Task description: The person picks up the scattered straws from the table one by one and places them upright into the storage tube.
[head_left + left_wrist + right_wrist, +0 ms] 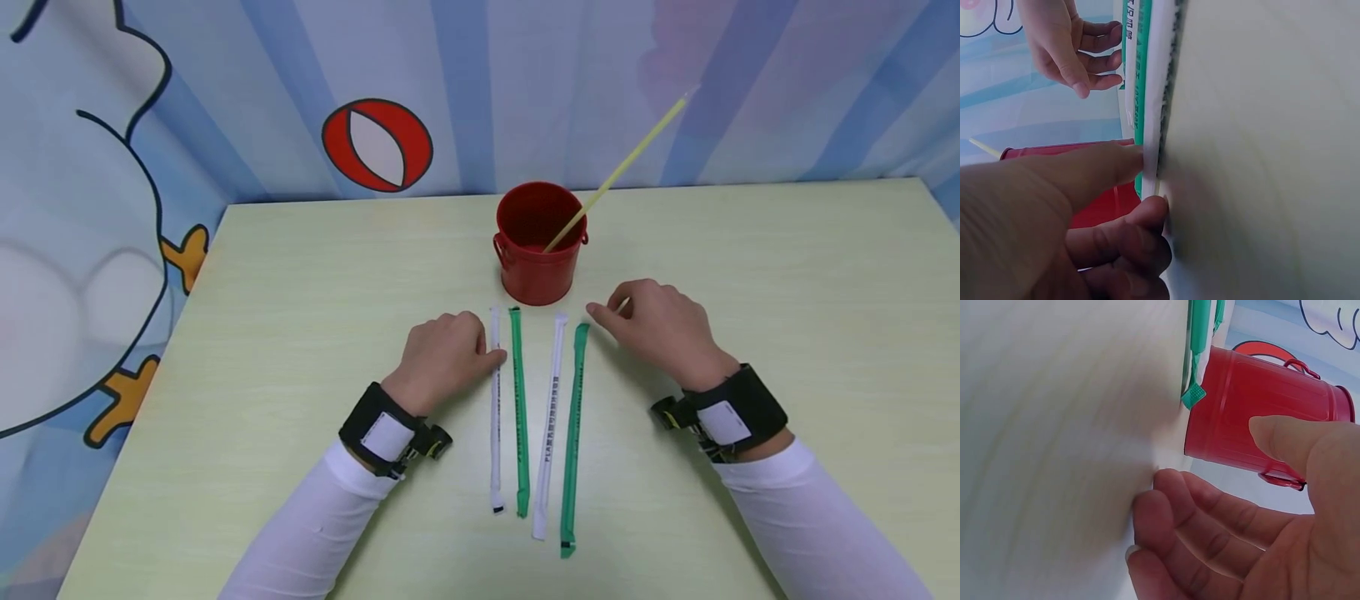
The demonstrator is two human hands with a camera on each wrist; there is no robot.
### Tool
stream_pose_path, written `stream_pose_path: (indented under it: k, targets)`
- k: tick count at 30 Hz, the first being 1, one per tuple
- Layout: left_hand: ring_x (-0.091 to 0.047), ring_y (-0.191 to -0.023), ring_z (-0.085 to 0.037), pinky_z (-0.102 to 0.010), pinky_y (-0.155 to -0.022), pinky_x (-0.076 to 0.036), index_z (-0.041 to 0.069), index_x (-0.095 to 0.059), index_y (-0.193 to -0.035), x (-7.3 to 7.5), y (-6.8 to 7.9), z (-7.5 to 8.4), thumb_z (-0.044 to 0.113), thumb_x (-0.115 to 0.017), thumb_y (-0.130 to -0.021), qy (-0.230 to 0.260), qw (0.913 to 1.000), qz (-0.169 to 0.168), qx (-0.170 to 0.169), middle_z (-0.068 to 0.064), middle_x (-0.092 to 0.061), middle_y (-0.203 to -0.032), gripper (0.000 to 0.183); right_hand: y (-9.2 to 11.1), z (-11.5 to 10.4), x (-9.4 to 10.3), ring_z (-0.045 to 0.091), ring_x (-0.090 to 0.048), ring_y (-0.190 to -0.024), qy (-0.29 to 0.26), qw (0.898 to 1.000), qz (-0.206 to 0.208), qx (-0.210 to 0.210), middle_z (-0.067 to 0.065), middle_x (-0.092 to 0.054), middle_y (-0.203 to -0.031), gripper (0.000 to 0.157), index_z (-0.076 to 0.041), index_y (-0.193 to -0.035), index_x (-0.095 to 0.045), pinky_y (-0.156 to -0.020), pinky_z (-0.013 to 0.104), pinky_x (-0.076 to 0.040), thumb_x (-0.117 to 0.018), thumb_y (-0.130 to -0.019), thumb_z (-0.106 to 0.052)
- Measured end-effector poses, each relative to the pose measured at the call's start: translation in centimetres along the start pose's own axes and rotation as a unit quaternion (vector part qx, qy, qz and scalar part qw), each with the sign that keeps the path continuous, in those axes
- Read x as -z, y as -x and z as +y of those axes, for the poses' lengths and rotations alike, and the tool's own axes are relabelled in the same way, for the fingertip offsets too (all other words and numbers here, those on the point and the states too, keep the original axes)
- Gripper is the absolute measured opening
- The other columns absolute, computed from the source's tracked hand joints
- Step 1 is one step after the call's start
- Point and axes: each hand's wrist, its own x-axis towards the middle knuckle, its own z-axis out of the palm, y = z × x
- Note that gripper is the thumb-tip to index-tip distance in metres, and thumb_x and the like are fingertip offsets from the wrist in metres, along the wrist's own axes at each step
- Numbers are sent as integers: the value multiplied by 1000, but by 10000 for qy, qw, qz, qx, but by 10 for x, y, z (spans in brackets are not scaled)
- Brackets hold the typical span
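Observation:
Four-square to me, several paper-wrapped straws lie side by side on the table. My left hand (448,354) is at the leftmost white-wrapped straw (496,433), its thumb across the straw and its curled index finger close against the left side. Just right of that lies a green-wrapped straw (520,417), then a second white-wrapped straw (551,425) and a second green-wrapped straw (574,442). My right hand (660,329) hovers low over the table, beside the rightmost straw's far end, fingers loosely bent and holding nothing. Beyond the straws stands a red bucket (538,279).
A thin yellow stick (630,162) leans out of the bucket to the right. Behind the pale table (300,275) hangs a printed blue curtain (517,83) with a red-and-white ball picture. Both wrists wear black straps with small cameras.

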Motion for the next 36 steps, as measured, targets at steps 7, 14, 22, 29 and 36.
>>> stream_pose_path:
  k: [7, 14, 22, 29, 36]
  targets:
    - [-47, -51, -14, -27, -44, -30, 15, -56, -58, -1, -1, 3, 33, -60, -85, 21, 10000, 11, -68, 1, -44, -50, 34, 0, 1, 0, 22, -53, -62, -7, 10000, 5, 4, 8, -64, -74, 45, -4, -97, -66, -52, 33, -43, -55, -88, -47]
    - [-46, -49, -14, -27, -43, -29, 14, -57, -57, -2, -2, 3, 26, -59, -84, 109, 9999, -48, -8, 2, -42, -49, 30, 0, 2, -2, 22, -54, -62, -5, 10000, 10, -1, 8, -64, -74, 46, -4, -96, -66, -52, 33, -43, -54, -88, -48]
    - [-44, -47, -14, -26, -42, -28, 14, -57, -57, 0, -2, -2, 25, -58, -83, 177, 9997, 54, 135, 1, -42, -48, 28, 0, 3, -3, 21, -54, -62, -27, 10000, -7, 2, 8, -65, -75, 46, -4, -97, -67, -52, 33, -43, -55, -88, -47]
    - [-48, -48, -15, -27, -43, -30, 15, -58, -57, 5, -1, -7, 28, -59, -84, 291, 9991, 207, 220, 0, -45, -48, 30, -1, 1, -5, 21, -53, -62, -48, 10000, -13, 18, 7, -64, -73, 45, -5, -96, -67, -52, 33, -42, -55, -88, -47]
    - [-47, -47, -16, -27, -43, -29, 15, -58, -54, 10, -1, -10, 27, -59, -84, 407, 9981, 380, 263, 0, -43, -47, 32, 0, 0, -5, 21, -53, -61, -28, 10000, -4, 15, 6, -62, -70, 43, -5, -95, -67, -51, 32, -42, -55, -88, -46]
